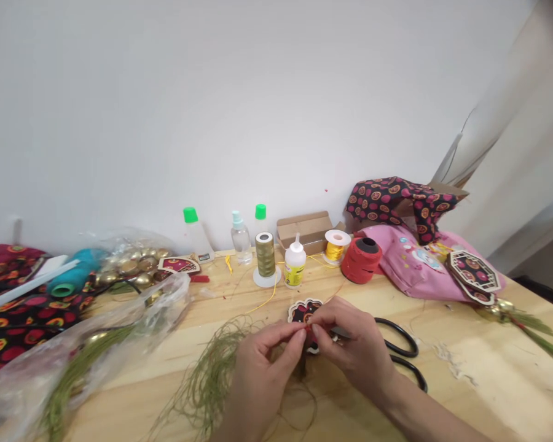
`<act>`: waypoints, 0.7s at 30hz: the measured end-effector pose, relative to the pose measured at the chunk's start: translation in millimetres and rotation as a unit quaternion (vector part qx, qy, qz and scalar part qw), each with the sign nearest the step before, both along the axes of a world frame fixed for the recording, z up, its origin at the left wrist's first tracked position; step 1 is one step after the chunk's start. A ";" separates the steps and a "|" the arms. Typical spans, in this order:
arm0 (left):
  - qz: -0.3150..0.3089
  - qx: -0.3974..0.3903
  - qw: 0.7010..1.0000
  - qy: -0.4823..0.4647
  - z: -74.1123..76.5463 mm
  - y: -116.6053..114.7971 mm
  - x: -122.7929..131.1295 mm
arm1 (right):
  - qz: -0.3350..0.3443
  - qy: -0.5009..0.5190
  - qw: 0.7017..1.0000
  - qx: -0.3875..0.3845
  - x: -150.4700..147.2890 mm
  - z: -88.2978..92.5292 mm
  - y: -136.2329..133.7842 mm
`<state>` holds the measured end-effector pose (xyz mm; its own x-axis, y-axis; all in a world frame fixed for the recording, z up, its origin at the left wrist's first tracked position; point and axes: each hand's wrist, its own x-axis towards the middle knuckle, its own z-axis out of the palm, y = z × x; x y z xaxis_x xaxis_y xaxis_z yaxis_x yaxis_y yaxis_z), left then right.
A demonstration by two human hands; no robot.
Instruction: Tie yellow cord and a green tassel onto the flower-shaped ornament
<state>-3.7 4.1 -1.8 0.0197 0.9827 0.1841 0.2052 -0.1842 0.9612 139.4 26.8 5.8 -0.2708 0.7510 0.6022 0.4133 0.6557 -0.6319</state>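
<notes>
My left hand (270, 356) and my right hand (350, 334) meet at the middle of the table, thumb and forefinger of each pinched together. Between their fingertips shows a small bit of red thread (308, 328). Just behind and beneath the fingers is a dark patterned ornament (299, 312) with a pale scalloped rim, partly covered by my hands. A loose bundle of olive-green threads (209, 368) spreads beside my left hand. Black-handled scissors (408, 353) lie by my right wrist, their blades mostly hidden under the hand.
Behind my hands stand a glue bottle (295, 264), an olive thread spool (265, 255), a yellow cord spool (335, 245) and a red thread cone (362, 261). A pink pouch (405, 264) lies right. Plastic bags (120, 325) and a teal cone (74, 270) crowd the left.
</notes>
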 end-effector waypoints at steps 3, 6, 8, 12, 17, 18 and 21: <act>-0.018 -0.033 0.999 -0.032 -0.5 0.8 1.8 | -0.002 0.001 1.000 -0.006 0.1 1.4 0.1; -0.040 -0.037 0.998 -0.039 -0.6 2.0 1.6 | 0.001 -0.004 1.000 0.006 -0.5 2.2 0.3; -0.051 -0.029 0.997 -0.042 -0.4 3.1 1.1 | -0.004 0.002 1.000 0.007 -1.4 1.7 0.3; -0.050 -0.031 0.997 -0.052 0.2 5.3 0.0 | -0.007 0.030 0.997 -0.073 -2.3 0.4 0.7; -0.030 -0.112 0.987 -0.110 0.8 7.4 -4.9 | 0.053 0.107 0.965 -0.231 1.8 2.0 2.5; -0.022 -0.135 0.982 -0.129 0.5 8.0 -6.4 | 0.056 0.144 0.954 -0.256 2.7 2.1 2.9; -0.012 -0.176 0.967 -0.185 -2.2 10.0 -10.0 | 0.059 0.235 0.920 -0.309 3.4 1.0 3.7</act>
